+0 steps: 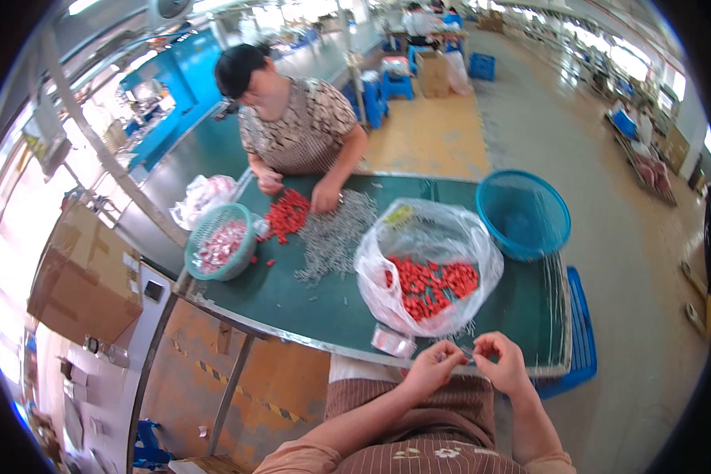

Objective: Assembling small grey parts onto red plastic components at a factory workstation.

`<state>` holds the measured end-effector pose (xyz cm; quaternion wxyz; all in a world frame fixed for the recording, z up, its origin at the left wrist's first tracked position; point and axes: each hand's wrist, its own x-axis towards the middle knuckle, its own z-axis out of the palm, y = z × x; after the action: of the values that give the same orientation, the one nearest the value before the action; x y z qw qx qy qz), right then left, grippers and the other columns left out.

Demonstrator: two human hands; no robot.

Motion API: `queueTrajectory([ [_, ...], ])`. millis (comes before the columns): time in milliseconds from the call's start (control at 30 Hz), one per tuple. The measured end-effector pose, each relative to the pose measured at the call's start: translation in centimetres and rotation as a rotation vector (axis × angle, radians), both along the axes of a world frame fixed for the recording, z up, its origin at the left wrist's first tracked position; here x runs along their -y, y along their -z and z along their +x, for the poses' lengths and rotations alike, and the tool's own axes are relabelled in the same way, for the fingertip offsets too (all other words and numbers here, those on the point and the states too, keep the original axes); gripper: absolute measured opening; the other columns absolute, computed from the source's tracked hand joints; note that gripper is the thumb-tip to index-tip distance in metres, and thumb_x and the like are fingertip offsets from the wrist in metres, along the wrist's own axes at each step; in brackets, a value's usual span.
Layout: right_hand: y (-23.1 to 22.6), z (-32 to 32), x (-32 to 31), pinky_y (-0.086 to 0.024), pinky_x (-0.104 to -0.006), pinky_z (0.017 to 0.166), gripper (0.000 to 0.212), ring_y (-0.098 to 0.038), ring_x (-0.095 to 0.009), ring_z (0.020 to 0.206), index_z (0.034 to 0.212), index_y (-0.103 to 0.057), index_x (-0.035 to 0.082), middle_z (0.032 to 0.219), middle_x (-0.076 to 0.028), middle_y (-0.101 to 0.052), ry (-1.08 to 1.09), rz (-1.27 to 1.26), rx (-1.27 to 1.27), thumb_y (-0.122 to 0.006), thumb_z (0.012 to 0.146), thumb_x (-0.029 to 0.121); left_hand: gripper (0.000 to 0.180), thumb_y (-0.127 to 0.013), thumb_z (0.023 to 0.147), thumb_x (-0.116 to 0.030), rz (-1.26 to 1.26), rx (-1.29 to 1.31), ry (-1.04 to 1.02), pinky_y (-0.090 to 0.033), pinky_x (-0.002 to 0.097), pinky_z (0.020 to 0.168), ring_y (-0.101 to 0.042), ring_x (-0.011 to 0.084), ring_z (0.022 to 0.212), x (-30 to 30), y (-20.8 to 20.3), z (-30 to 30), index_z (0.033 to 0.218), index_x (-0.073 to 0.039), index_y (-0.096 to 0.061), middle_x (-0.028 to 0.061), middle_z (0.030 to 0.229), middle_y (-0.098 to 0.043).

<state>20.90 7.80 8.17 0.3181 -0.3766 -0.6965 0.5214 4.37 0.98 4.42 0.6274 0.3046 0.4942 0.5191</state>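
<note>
My left hand [433, 370] and my right hand [501, 363] are close together at the table's near edge, fingers pinched. Something small and partly see-through shows between the fingertips, too small and blurred to name. Just beyond them stands a clear plastic bag [373, 265], its mouth spread wide, with many small red pieces [430, 284] inside. Next to my left hand lies a small stack of clear packets [393, 341] at the edge. A few thin grey pieces [460, 330] lie between the bag and my hands.
Across the green table [280, 296] a co-worker [300, 126] handles a red heap [287, 213] and a pile of grey pieces [336, 237]. A green basket [246, 257] of packets stands left, a blue basin [523, 217] right. A blue crate [581, 340] sits beside the table.
</note>
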Motion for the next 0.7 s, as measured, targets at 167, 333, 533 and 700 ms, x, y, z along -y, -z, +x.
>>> queueTrajectory([
  [167,0.6,-0.5,-0.1,-0.049,-0.0237,0.070,0.020,-0.060,-0.009,0.073,0.097,-0.062,0.000,0.080,-0.003,-0.063,0.000,-0.003,-0.032,-0.064,0.077,-0.001,0.016,-0.060,0.094,-0.023,0.028,0.022,-0.013,-0.032,0.0174,0.045,-0.041,0.0012,0.052,-0.1,-0.2,-0.4,0.098,-0.008,-0.058,-0.0022,0.080,-0.061],
  [333,-0.4,-0.6,-0.3,-0.049,-0.0239,0.070,0.023,-0.060,-0.010,0.073,0.099,-0.062,-0.001,0.081,-0.004,-0.063,-0.039,0.036,0.007,-0.063,0.077,-0.003,0.018,-0.061,0.093,-0.024,0.023,-0.140,-0.007,-0.036,0.0166,0.050,-0.043,0.0001,0.059,-0.2,-0.6,-1.0,0.102,-0.008,-0.060,-0.0022,0.089,-0.065],
  [533,-1.7,-0.7,-0.2,-0.049,-0.0248,0.069,0.026,-0.061,-0.011,0.073,0.101,-0.062,-0.001,0.081,-0.006,-0.063,-0.076,0.096,0.069,-0.063,0.076,-0.003,0.015,-0.060,0.094,-0.020,0.147,-0.221,0.021,-0.036,0.0167,0.050,-0.044,-0.0001,0.059,-0.5,-0.6,-0.9,0.102,-0.007,-0.060,-0.0030,0.085,-0.066],
  [700,-2.4,-0.3,-0.2,-0.049,-0.0248,0.070,0.025,-0.061,-0.011,0.074,0.101,-0.062,-0.001,0.082,-0.007,-0.063,-0.058,0.114,0.068,-0.062,0.076,-0.004,0.013,-0.060,0.094,-0.018,0.100,-0.160,0.017,-0.035,0.0163,0.049,-0.043,0.0001,0.057,-0.3,-1.7,-0.7,0.099,-0.006,-0.060,-0.0042,0.080,-0.064],
])
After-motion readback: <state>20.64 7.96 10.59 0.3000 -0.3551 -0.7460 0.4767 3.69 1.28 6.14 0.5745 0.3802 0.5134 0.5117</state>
